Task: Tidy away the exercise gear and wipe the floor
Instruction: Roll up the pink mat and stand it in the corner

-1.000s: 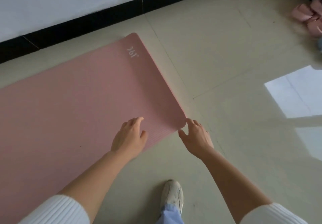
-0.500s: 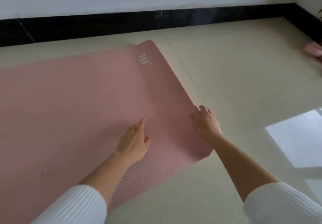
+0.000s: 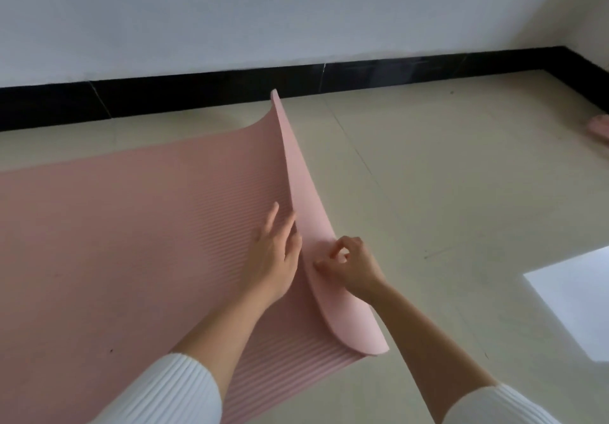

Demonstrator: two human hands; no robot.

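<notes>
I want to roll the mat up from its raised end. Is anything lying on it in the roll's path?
No loose thing shows on the mat. Only the left hand lies flat on it beside the raised end, which the right hand pinches. The mat's far left runs out of view.

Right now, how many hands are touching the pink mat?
2. The left hand lies flat on the mat, fingers straight, beside its raised end. The right hand pinches that raised end, just to the right.
</notes>
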